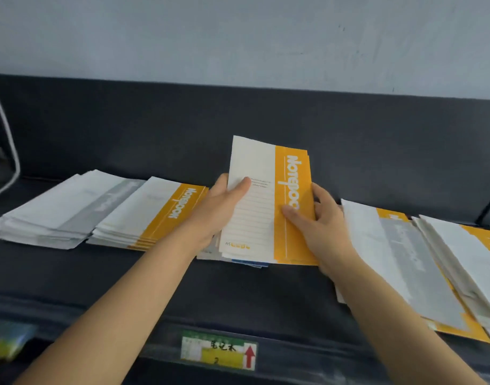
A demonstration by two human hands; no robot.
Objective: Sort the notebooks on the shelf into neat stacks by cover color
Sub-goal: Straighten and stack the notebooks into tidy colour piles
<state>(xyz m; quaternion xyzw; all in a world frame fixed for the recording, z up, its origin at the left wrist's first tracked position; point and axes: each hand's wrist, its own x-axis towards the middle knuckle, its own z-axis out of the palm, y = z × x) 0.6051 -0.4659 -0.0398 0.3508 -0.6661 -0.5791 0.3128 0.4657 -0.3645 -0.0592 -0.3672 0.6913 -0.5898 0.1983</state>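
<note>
both hands are gripping a yellow notebook bundle (269,207), tilted up at mid-shelf (127,279): left hand (224,201) curling round its white edge, right hand (318,218) pinching its yellow edge. grey stack (58,212) and yellow stack (149,218) are lying left, mixed notebooks (410,262) right.

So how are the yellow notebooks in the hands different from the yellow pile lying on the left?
The held notebooks are tilted up, top edge raised; the yellow pile lies flat on the shelf. The left hand and right hand grip the held notebooks; no hand holds the yellow pile. Both have white lined covers with a yellow band reading Notebook.
</note>
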